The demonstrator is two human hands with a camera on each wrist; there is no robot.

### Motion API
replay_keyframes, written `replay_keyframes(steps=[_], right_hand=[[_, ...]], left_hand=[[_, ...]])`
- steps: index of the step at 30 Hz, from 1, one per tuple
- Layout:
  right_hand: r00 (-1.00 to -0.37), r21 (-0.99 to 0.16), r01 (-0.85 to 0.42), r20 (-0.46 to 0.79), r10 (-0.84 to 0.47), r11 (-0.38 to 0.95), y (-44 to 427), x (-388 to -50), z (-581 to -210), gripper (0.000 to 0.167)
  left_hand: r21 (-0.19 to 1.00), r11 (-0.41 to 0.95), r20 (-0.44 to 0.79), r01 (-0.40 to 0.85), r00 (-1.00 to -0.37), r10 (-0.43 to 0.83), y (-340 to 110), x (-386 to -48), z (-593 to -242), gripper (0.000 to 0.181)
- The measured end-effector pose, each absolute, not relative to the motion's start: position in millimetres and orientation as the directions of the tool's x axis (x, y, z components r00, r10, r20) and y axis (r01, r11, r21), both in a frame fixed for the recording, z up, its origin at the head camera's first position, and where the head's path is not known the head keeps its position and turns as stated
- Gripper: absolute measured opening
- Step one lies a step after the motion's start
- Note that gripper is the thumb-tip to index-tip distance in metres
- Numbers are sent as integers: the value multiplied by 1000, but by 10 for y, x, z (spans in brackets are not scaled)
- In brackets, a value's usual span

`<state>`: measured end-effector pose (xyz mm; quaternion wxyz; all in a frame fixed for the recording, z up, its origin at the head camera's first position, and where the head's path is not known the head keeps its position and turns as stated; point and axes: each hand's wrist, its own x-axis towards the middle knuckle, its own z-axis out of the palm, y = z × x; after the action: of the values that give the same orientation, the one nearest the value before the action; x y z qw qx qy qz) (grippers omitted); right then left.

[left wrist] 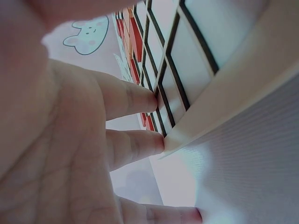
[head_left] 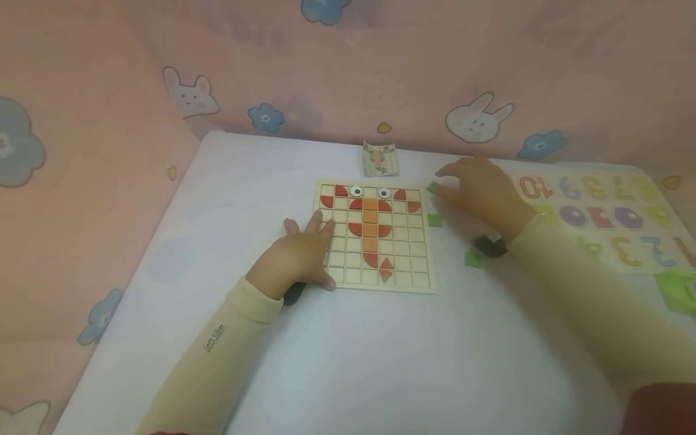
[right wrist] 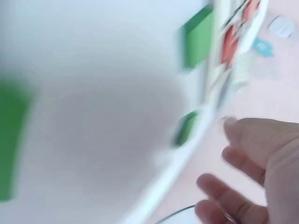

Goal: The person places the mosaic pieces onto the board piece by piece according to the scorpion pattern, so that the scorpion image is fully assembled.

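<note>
A wooden grid board lies on the table with red and orange pieces and two eye discs set in its squares. My left hand rests with spread fingers along the board's left edge; in the left wrist view its fingertips touch the rim and grid. Beyond the board's upper right corner, my right hand hovers with loosely bent fingers by a small green square. In the right wrist view the fingers hold nothing and stand apart from the green pieces. Another green square lies by the board's right edge.
A small picture card stands curled behind the board. One more green square lies below my right wrist. To the right is a number puzzle board, partly behind the right sleeve, with a green piece near it. A patterned pink wall backs the table.
</note>
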<state>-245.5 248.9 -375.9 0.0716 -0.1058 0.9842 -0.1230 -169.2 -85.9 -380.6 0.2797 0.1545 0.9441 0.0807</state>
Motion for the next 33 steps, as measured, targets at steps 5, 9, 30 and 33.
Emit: replay_keyframes(steps=[5,9,30,33], right_hand=[[-955,-273,-181,-180,-235,945,2675,-2584,-3901,39],[-948,-240,-259,-124,-295,935,2685,-2577,-3950,26],[-953,-211,-264,-92,-288,941,2598,-2516,-3929,20],[-956,-276,-235,-109,-273,932,2528,-2481,-3850,24]], left_hand=[[239,940,-505,245,-795,335,-862,-1691,-3801,127],[234,940,-508,249,-793,337,-860,-1697,-3804,127],[231,939,-512,257,-788,341,-854,-1699,-3801,128],[229,938,-510,260,-789,343,-858,-1707,-3808,128]])
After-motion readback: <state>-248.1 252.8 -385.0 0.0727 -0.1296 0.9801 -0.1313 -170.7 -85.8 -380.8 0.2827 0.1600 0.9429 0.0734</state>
